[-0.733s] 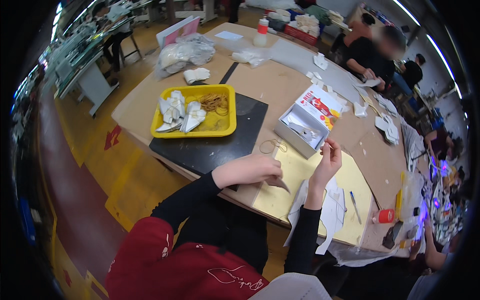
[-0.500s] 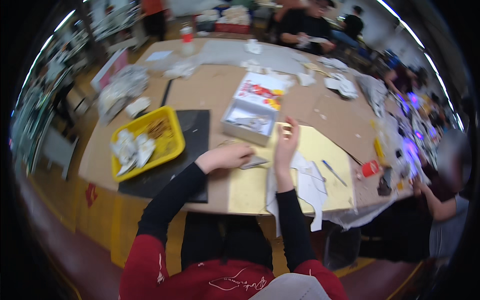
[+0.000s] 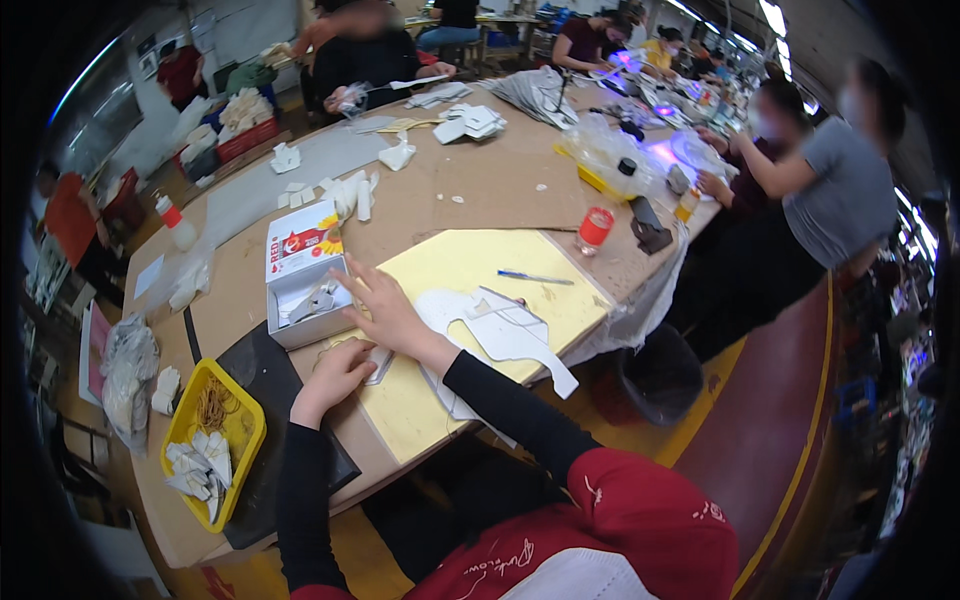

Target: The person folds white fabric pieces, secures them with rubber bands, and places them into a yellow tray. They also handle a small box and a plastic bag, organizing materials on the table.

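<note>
My left hand [image 3: 338, 378] is low over the near left corner of a yellow sheet [image 3: 420, 410], its fingers closed at the edge of a small pale cut piece [image 3: 378, 364]. My right hand [image 3: 385, 310] is open, fingers spread, beside the near right side of an open white cardboard box [image 3: 312, 328]. Loose pale pieces [image 3: 322, 300] lie inside that box. Right of my right forearm, large white cut-out pieces [image 3: 500, 325] overlap on the yellow sheet, one hanging past the table edge. Beyond them lies a blue pen [image 3: 535, 277].
A yellow basket [image 3: 250, 425] with rubber bands and white pieces stands on a black mat [image 3: 270, 380]. A red-labelled jar [image 3: 594, 230] and black holder [image 3: 650, 225] are near the right edge. Co-workers sit across and stand at right. A dark bin [image 3: 660, 375] stands below the table.
My view has swung to the right, so the table appears turned. My right hand's fingers, curled before, are now spread beside the box. My left hand stays low by the small pale piece.
</note>
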Available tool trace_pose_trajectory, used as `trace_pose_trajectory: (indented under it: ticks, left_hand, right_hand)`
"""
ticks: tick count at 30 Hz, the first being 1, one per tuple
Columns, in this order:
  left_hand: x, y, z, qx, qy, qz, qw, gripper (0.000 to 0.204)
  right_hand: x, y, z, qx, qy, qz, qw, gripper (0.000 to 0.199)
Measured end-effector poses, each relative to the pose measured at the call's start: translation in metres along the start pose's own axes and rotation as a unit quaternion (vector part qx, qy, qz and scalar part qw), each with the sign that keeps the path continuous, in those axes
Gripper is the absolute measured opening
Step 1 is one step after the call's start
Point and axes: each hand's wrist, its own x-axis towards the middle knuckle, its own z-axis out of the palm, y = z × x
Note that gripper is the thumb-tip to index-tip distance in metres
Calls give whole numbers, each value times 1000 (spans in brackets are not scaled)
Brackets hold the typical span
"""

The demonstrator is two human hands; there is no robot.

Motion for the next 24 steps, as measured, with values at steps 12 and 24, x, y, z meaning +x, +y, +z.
trace_pose_trajectory:
  ticks: [12, 24]
  left_hand:
    - [7, 7, 10, 93, 133, 123, 979, 21]
    - [17, -21, 14, -18, 148, 47, 988, 34]
  right_hand:
    - [-267, -101, -115, -17, 130, 311, 941, 55]
    - [-372, -76, -124, -309, -243, 467, 792, 70]
